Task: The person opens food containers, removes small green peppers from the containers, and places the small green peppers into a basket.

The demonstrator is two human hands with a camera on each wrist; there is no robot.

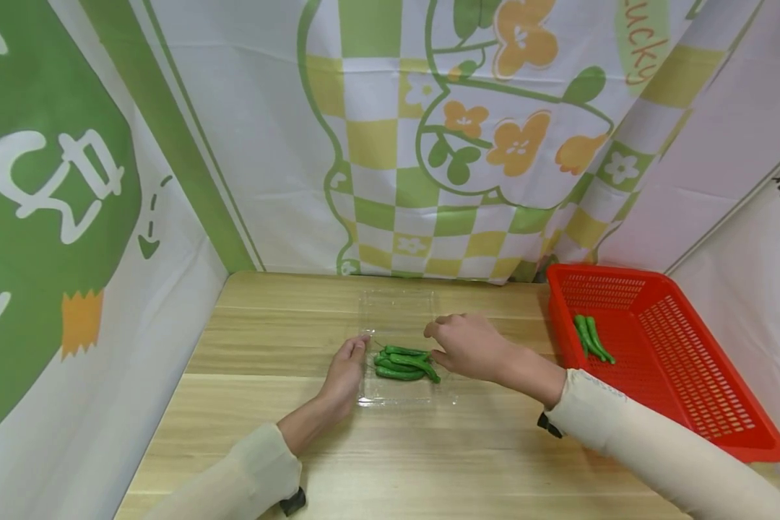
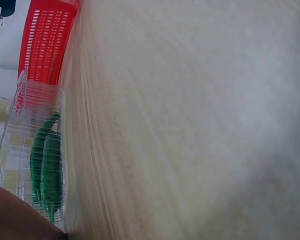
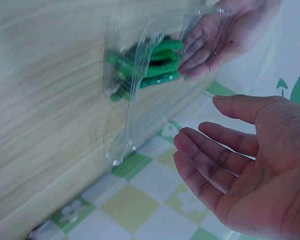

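A clear hinged plastic box lies opened out on the table, its transparent lid spread toward the back. Several green chili peppers are piled inside it. My left hand is at the box's left side, with fingertips right at the rim; in the right wrist view its extended fingers show through the plastic. Just right of the peppers hovers my right hand. Seen from its own wrist, that hand has loosely bent, spread fingers and an empty palm.
A red perforated basket stands at the table's right, with a few green peppers in its left part. Printed cloth hangs behind the wooden table and along both sides. Dark wrist straps show at the cuffs.
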